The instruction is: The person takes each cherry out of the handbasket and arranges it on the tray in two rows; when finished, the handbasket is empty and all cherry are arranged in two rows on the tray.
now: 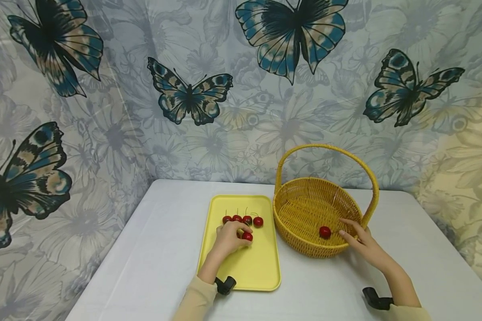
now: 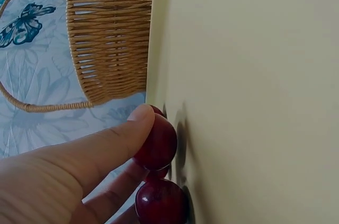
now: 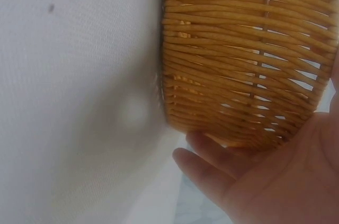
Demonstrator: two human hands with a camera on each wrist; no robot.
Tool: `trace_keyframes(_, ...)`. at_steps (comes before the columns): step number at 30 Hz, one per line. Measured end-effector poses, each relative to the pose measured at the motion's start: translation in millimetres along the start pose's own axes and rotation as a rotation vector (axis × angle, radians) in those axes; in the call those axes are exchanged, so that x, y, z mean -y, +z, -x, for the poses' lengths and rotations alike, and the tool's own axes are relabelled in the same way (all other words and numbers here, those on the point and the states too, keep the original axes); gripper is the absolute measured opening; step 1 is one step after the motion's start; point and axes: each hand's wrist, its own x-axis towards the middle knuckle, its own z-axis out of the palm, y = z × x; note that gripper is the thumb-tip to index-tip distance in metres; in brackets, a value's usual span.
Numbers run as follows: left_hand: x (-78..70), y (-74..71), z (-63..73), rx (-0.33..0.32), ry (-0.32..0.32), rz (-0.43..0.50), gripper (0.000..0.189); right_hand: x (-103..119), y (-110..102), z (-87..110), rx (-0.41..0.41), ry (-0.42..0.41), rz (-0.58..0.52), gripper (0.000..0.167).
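My left hand [image 1: 229, 237] pinches a dark red cherry [image 2: 159, 142] between thumb and fingers, close over the yellow tray [image 1: 249, 272]. Another cherry [image 2: 161, 202] sits beside the fingers in the left wrist view. Just beyond the hand, several stemmed cherries [image 1: 258, 221] stand in a row on the tray. My right hand [image 1: 367, 247] grips the right side of the yellow wicker basket [image 1: 301, 249], some fingers reaching inside over the rim and others along the outer wall. One cherry [image 1: 325, 232] lies in the basket, near those inner fingers.
The basket's tall arched handle [image 1: 325, 146] rises above it. Tray and basket stand side by side on a white table [image 1: 144, 258]. Behind the table hangs a grey floral cloth [image 1: 209, 147] printed with butterflies. A black strap mount [image 1: 225, 285] sits at the left wrist.
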Motion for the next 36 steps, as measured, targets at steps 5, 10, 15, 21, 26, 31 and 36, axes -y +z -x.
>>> trace_keyframes(5, 0.4, 0.6, -0.4, 0.002, -0.003, -0.019, 0.023, 0.7, 0.1, 0.2, -0.001, 0.005, 0.000, 0.053)
trace_keyframes(10, -0.4, 0.2, 0.7, 0.002, 0.003, -0.036, 0.024, 0.2, 0.5, 0.2, -0.003, 0.005, 0.002, 0.053)
trace_keyframes(15, -1.9, -0.3, 1.5, 0.004, 0.008, -0.044, 0.025, -1.3, 0.7, -0.3, -0.004, 0.007, 0.004, 0.052)
trace_keyframes(21, -2.5, -0.6, 1.7, 0.004, 0.010, -0.060, 0.026, -2.0, 1.1, -0.8, -0.008, 0.001, 0.003, 0.052)
trace_keyframes(26, -4.4, -2.1, 2.7, 0.002, 0.014, -0.073, 0.026, -2.3, 1.7, -0.7, -0.012, -0.006, 0.002, 0.052)
trace_keyframes(31, -6.8, -4.8, 3.8, 0.021, 0.016, -0.031, 0.026, -2.3, 1.4, -0.7, -0.013, -0.005, 0.007, 0.052)
trace_keyframes(36, -9.2, -6.6, 4.7, 0.038, 0.029, -0.016, 0.026, -1.8, 0.9, -0.4, -0.011, -0.005, 0.010, 0.052)
